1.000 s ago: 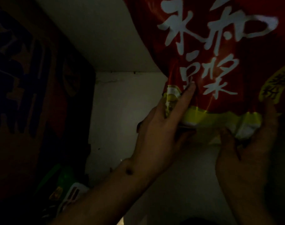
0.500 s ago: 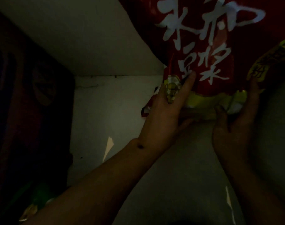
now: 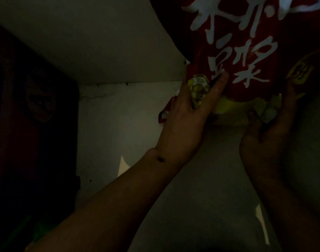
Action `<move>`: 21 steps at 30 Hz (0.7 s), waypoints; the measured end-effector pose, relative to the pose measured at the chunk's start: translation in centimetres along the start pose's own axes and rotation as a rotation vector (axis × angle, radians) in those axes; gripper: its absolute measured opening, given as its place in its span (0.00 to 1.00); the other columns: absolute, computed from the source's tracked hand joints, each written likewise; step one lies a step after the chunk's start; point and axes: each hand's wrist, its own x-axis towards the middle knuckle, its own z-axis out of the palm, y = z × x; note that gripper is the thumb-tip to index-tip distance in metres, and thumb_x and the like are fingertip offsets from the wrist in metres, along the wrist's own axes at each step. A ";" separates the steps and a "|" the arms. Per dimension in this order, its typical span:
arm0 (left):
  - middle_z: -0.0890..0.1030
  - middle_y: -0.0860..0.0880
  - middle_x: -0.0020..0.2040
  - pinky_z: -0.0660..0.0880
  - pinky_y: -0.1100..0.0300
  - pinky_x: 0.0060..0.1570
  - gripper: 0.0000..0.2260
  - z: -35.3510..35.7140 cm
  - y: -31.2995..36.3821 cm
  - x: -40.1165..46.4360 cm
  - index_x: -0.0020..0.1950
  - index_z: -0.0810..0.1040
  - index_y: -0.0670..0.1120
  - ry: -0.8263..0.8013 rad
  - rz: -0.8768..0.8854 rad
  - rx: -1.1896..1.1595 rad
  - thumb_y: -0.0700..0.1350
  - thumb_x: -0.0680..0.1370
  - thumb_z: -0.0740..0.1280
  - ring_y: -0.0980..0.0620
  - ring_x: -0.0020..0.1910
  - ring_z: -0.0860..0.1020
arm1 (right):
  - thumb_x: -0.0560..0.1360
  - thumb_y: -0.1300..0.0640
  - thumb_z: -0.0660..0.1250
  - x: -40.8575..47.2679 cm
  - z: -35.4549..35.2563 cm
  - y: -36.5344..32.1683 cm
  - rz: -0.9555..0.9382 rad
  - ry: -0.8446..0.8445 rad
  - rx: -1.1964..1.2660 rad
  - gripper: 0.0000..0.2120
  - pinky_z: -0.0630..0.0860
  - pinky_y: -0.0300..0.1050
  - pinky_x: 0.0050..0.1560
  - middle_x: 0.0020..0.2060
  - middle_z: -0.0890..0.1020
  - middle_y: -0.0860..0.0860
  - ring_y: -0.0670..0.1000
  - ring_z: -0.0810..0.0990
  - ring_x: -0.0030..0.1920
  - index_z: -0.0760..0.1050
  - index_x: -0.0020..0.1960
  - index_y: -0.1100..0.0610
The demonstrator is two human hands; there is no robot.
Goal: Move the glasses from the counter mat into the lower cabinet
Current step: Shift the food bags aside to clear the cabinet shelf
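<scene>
No glasses show in this dark cabinet interior. A large red bag [image 3: 246, 42] with white characters and a yellow bottom edge fills the upper right. My left hand [image 3: 190, 113] holds its lower left corner, a yellow fold of the bag pinched between the fingers and the index finger lying up along the red face. My right hand [image 3: 268, 128] grips the crumpled bottom edge from below, thumb in front and fingers behind the bag.
A pale back wall [image 3: 119, 124] and a pale cabinet floor [image 3: 201, 197] lie behind and under the hands. A dark red panel or box [image 3: 33, 106] stands along the left side. Something faintly green [image 3: 28, 231] sits at the bottom left.
Both hands keep their hold on the red bag. The view has swung, so the bag sits higher and further right, and the green packages at lower left have mostly slid out of sight.
</scene>
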 end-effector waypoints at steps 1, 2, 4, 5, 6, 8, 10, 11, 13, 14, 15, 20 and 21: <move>0.56 0.36 0.82 0.59 0.46 0.79 0.29 0.0 0.0 0.0 0.81 0.49 0.57 -0.040 -0.028 -0.015 0.44 0.85 0.60 0.39 0.82 0.55 | 0.78 0.73 0.60 -0.1 0.2 0.1 0.011 -0.007 -0.001 0.33 0.60 0.29 0.71 0.76 0.61 0.48 0.36 0.59 0.76 0.55 0.80 0.60; 0.55 0.35 0.82 0.59 0.41 0.79 0.27 0.1 0.0 0.0 0.82 0.48 0.58 -0.092 -0.065 -0.017 0.49 0.85 0.55 0.38 0.82 0.54 | 0.77 0.74 0.59 -0.2 0.4 0.3 0.028 -0.017 0.011 0.34 0.61 0.28 0.70 0.76 0.60 0.48 0.33 0.59 0.75 0.54 0.80 0.60; 0.54 0.34 0.82 0.60 0.36 0.77 0.27 0.3 -0.3 -0.2 0.80 0.48 0.58 -0.188 -0.136 0.004 0.58 0.81 0.48 0.35 0.82 0.53 | 0.78 0.74 0.59 -0.5 0.8 0.9 0.072 -0.051 0.035 0.35 0.62 0.29 0.70 0.76 0.60 0.47 0.33 0.59 0.75 0.53 0.80 0.56; 0.55 0.34 0.82 0.60 0.35 0.76 0.27 0.4 -0.4 -0.3 0.79 0.47 0.58 -0.209 -0.166 0.013 0.60 0.80 0.47 0.33 0.82 0.53 | 0.79 0.73 0.59 -0.5 0.8 1.3 0.069 -0.057 0.020 0.34 0.61 0.29 0.71 0.77 0.60 0.45 0.34 0.59 0.76 0.53 0.80 0.55; 0.55 0.33 0.82 0.61 0.35 0.76 0.27 0.6 -0.6 -0.3 0.78 0.46 0.58 -0.209 -0.189 0.021 0.60 0.80 0.47 0.33 0.81 0.54 | 0.80 0.72 0.60 -0.6 0.9 1.8 0.054 -0.051 -0.010 0.34 0.60 0.30 0.72 0.77 0.60 0.43 0.34 0.58 0.76 0.53 0.80 0.55; 0.57 0.33 0.81 0.61 0.35 0.76 0.28 1.0 -0.8 -0.1 0.77 0.44 0.55 -0.192 -0.216 0.030 0.61 0.80 0.48 0.33 0.81 0.55 | 0.81 0.70 0.62 -0.4 0.9 2.3 0.048 -0.051 -0.061 0.33 0.58 0.31 0.73 0.77 0.60 0.39 0.35 0.58 0.76 0.53 0.80 0.55; 0.56 0.33 0.81 0.61 0.36 0.76 0.27 1.0 -0.8 -0.1 0.77 0.43 0.56 -0.203 -0.225 0.051 0.60 0.81 0.50 0.33 0.81 0.54 | 0.81 0.68 0.63 -0.4 1.0 2.0 0.075 -0.064 -0.083 0.32 0.57 0.31 0.73 0.77 0.60 0.44 0.34 0.58 0.76 0.53 0.80 0.57; 0.56 0.33 0.81 0.61 0.36 0.76 0.27 0.9 -0.9 0.0 0.77 0.43 0.58 -0.212 -0.223 0.062 0.58 0.83 0.53 0.33 0.81 0.54 | 0.81 0.66 0.63 -0.4 1.0 1.5 0.093 -0.063 -0.097 0.32 0.57 0.31 0.73 0.77 0.60 0.48 0.33 0.57 0.75 0.53 0.80 0.58; 0.55 0.34 0.82 0.63 0.36 0.75 0.30 0.3 -0.7 0.0 0.77 0.42 0.61 -0.230 -0.204 0.076 0.56 0.85 0.60 0.34 0.81 0.55 | 0.82 0.62 0.64 -0.3 0.6 0.3 0.124 -0.088 -0.122 0.32 0.56 0.29 0.72 0.77 0.59 0.48 0.29 0.56 0.74 0.52 0.81 0.56; 0.55 0.36 0.82 0.64 0.37 0.74 0.32 -0.3 -0.6 -0.2 0.78 0.42 0.62 -0.231 -0.185 0.078 0.56 0.84 0.62 0.35 0.81 0.57 | 0.82 0.59 0.65 -0.2 0.1 -0.3 0.143 -0.111 -0.129 0.34 0.56 0.28 0.72 0.77 0.59 0.46 0.29 0.56 0.74 0.51 0.81 0.53; 0.55 0.37 0.82 0.67 0.38 0.72 0.34 -1.0 -0.2 -0.6 0.79 0.42 0.62 -0.223 -0.165 0.076 0.56 0.84 0.64 0.36 0.80 0.60 | 0.81 0.55 0.67 -0.3 -0.6 -0.9 0.172 -0.133 -0.139 0.35 0.56 0.30 0.73 0.77 0.58 0.44 0.30 0.56 0.74 0.51 0.81 0.49; 0.65 0.43 0.76 0.80 0.47 0.58 0.36 -6.3 2.1 -4.7 0.83 0.49 0.62 -0.001 -0.235 0.092 0.56 0.81 0.67 0.43 0.67 0.75 | 0.74 0.39 0.66 -3.1 -2.9 -5.3 0.302 -0.187 -0.209 0.40 0.59 0.52 0.77 0.78 0.60 0.45 0.43 0.59 0.77 0.51 0.81 0.44; 0.66 0.44 0.76 0.78 0.51 0.60 0.36 -7.4 2.2 -5.4 0.83 0.49 0.61 0.051 -0.253 0.095 0.56 0.81 0.67 0.45 0.67 0.74 | 0.74 0.38 0.66 -3.9 -2.8 -6.4 0.290 -0.210 -0.218 0.39 0.61 0.53 0.75 0.78 0.59 0.43 0.42 0.59 0.76 0.50 0.79 0.37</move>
